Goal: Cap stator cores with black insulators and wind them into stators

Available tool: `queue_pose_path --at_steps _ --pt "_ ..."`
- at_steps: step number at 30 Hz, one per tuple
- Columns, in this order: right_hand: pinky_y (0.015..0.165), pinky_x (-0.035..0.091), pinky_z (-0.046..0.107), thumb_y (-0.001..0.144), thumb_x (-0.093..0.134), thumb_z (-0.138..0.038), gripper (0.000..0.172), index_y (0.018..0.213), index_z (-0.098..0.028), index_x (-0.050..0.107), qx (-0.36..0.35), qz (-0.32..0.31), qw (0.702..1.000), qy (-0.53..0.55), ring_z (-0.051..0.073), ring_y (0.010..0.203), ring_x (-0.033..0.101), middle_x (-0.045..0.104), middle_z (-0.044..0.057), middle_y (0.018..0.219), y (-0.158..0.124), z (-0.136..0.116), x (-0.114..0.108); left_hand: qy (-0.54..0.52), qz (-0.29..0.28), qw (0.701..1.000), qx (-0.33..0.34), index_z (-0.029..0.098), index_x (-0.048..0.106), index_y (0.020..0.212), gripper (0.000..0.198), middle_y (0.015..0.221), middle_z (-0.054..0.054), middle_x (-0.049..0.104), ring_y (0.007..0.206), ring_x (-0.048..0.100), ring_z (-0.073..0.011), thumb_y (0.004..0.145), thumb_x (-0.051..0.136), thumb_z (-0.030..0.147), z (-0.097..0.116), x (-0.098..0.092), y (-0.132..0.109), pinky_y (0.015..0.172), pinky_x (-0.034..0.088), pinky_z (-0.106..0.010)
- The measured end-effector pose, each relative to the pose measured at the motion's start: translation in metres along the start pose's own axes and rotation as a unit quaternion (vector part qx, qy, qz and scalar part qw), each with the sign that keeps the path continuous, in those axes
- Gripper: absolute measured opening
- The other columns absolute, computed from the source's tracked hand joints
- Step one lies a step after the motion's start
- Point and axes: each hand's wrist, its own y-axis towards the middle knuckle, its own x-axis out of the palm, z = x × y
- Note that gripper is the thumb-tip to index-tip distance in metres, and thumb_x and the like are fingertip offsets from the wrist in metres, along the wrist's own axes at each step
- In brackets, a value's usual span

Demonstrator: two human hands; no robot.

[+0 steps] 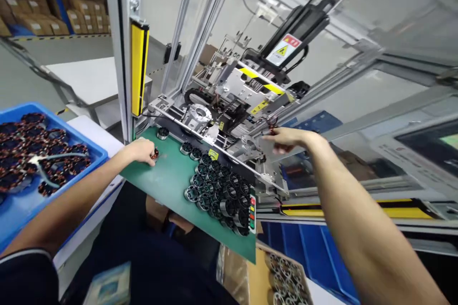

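Observation:
My left hand (142,151) is closed round a small copper-wound stator (155,154) at the left end of the green mat (164,176). Most of that stator is hidden by the fingers. A single black-and-silver stator core (162,133) stands just beyond this hand. My right hand (286,138) reaches into the machine, over its right-hand metal fixture (248,147), with the index finger stretched out. Right behind its fingers shows a small coppery piece (272,128); whether the hand touches it I cannot tell. Several stator cores (214,178) stand grouped on the mat.
A blue bin (102,152) of wound stators stands at the left. A round metal fixture (198,114) sits behind the front rail. Yellow light-curtain bars (140,69) flank the machine opening. Push buttons (252,212) line the mat's right side. Below is a carton (263,271) with metal rings.

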Motion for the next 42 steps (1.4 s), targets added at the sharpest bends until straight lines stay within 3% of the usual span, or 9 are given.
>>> queue_pose_path --at_steps 3,6,12,16,21,27,32,37,42 --pt "0.080 0.073 0.034 0.131 0.057 -0.054 0.047 0.156 -0.017 0.071 -0.074 0.012 0.997 -0.003 0.021 0.080 0.084 0.090 0.013 0.112 -0.032 -0.030 0.020 0.002 0.058 0.998 -0.025 0.020 0.088 0.108 0.032 0.128 -0.011 0.088 0.134 0.080 -0.0314 0.102 0.098 0.049 -0.015 0.016 0.019 0.123 0.065 -0.056" --pt "0.087 0.072 0.031 0.132 0.054 -0.052 0.042 0.152 -0.022 0.075 -0.194 0.007 0.981 -0.005 0.020 0.083 0.088 0.093 0.011 0.118 -0.057 -0.087 0.080 -0.003 0.129 0.992 -0.014 0.019 0.092 0.109 0.026 0.158 -0.016 0.080 0.164 0.063 -0.0402 0.096 0.100 0.040 -0.025 0.021 0.033 0.140 0.052 -0.064" --pt "0.121 0.071 0.056 0.121 0.080 -0.054 0.045 0.151 -0.021 0.080 -0.334 0.014 0.941 -0.058 0.028 0.132 0.084 0.084 0.012 0.148 -0.051 -0.217 0.204 -0.029 0.215 0.976 0.002 0.024 0.096 0.123 0.035 0.190 -0.015 0.057 0.181 0.041 -0.0498 0.088 0.099 0.032 -0.052 0.041 0.021 0.149 0.043 -0.065" --pt "0.123 0.071 0.059 0.119 0.083 -0.052 0.048 0.157 -0.021 0.077 -0.345 0.044 0.934 -0.086 0.032 0.141 0.080 0.079 0.014 0.158 -0.022 -0.264 0.241 -0.066 0.250 0.966 -0.006 0.022 0.088 0.140 0.046 0.196 -0.018 0.048 0.182 0.039 -0.0499 0.095 0.093 0.030 -0.057 0.068 0.003 0.150 0.044 -0.071" --pt "0.122 0.071 0.060 0.119 0.082 -0.053 0.055 0.164 -0.021 0.073 -0.352 0.072 0.931 -0.064 0.032 0.140 0.080 0.077 0.015 0.160 -0.007 -0.286 0.259 -0.111 0.322 0.940 -0.033 0.023 0.067 0.173 0.067 0.198 -0.023 0.039 0.183 0.041 -0.0464 0.108 0.082 0.032 -0.040 0.102 -0.009 0.151 0.045 -0.067" --pt "0.121 0.068 0.052 0.127 0.067 -0.054 0.066 0.187 -0.027 0.054 -0.356 0.080 0.928 0.075 0.030 0.128 0.087 0.089 0.011 0.138 -0.052 -0.241 0.297 -0.151 0.460 0.873 -0.056 0.020 0.055 0.178 0.075 0.189 -0.030 0.043 0.179 0.048 -0.0493 0.109 0.080 0.034 -0.022 0.135 -0.031 0.151 0.042 -0.073" --pt "0.094 0.065 0.026 0.126 0.075 -0.049 0.045 0.168 -0.034 0.075 -0.368 0.027 0.906 0.206 0.015 0.090 0.086 0.090 -0.004 0.102 -0.121 -0.158 0.386 -0.193 0.558 0.806 -0.041 0.025 0.060 0.156 0.055 0.160 -0.024 0.062 0.154 0.066 -0.0461 0.107 0.083 0.038 0.024 0.178 -0.066 0.136 0.054 -0.077" --pt "0.096 0.073 0.038 0.126 0.073 -0.040 0.027 0.139 -0.019 0.083 -0.256 0.098 0.921 0.277 0.018 0.093 0.083 0.086 0.003 0.107 -0.161 -0.096 0.460 -0.218 0.461 0.858 0.056 0.029 0.064 0.150 0.048 0.149 -0.017 0.071 0.138 0.076 -0.0377 0.109 0.087 0.038 0.095 0.206 -0.084 0.123 0.067 -0.064" --pt "0.127 0.063 0.065 0.126 0.063 -0.038 0.033 0.144 -0.025 0.087 -0.169 0.234 0.916 0.277 0.038 0.140 0.076 0.084 0.020 0.145 -0.150 -0.067 0.453 -0.222 0.327 0.907 0.146 0.030 0.066 0.162 0.059 0.165 -0.018 0.063 0.155 0.070 -0.0388 0.110 0.089 0.043 0.122 0.186 -0.048 0.135 0.063 -0.061"
